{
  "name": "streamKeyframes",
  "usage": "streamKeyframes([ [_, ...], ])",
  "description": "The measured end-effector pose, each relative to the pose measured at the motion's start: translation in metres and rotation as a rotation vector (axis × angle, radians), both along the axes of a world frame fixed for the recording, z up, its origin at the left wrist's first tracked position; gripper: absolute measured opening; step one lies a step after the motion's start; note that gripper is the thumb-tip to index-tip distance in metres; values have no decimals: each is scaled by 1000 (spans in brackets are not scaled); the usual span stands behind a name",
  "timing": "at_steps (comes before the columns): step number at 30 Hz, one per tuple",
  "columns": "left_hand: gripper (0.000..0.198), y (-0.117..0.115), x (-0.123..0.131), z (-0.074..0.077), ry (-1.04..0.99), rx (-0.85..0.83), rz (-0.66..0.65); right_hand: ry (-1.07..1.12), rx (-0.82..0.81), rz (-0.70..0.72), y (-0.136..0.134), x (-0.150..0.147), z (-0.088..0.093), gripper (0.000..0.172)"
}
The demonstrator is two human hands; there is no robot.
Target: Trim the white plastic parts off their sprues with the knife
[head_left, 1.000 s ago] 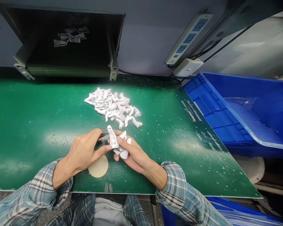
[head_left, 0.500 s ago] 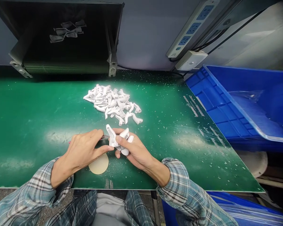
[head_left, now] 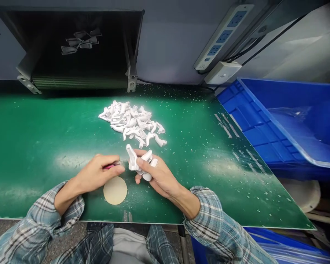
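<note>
Right grip [head_left: 161, 176] holds smooth, curved white plastic pieces [head_left: 132, 159].

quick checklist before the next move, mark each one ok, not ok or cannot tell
1. Right hand has a hold on the white parts: ok, several sit between thumb and fingers.
2. Left hand apart from those parts: ok, a gap shows between.
3. Tool sits right in the left hand: cannot tell, the fingers hide most of it; only some pink and a blurred end show.
4. Pile on the table: ok, just beyond the hands.
5. Table clean: not ok, it is speckled, notably towards the right.
</note>
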State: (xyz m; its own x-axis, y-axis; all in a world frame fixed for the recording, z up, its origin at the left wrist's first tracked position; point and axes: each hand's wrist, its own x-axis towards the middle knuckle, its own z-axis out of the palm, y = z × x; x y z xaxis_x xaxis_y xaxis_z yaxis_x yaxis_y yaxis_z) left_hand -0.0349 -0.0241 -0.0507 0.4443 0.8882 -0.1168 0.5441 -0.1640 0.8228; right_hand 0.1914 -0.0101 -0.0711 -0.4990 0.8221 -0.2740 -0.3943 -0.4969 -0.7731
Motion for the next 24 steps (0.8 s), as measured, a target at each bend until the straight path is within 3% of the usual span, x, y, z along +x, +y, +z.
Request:
streamKeyframes([
  [3,39,10,-3,-3,60,88,215,58,-43,-115,6,3,0,36],
  [5,27,23,-3,-6,189,162,272,129,-95,-179,9,5,1,32],
  [9,28,60,4,-15,446,353,213,202,-167,-287,12,4,2,28],
  [12,30,85,17,-23,491,399,190,165,-191,-379,14,1,1,29],
  [15,20,100,29,-28,491,405,194,123,-168,-416,15,1,-1,29],
  [19,18,96,31,-22,440,401,273,142,-153,-373,16,3,-4,31],
  [24,29,54,19,-1,193,299,347,163,-169,-310,15,1,-5,32],
])
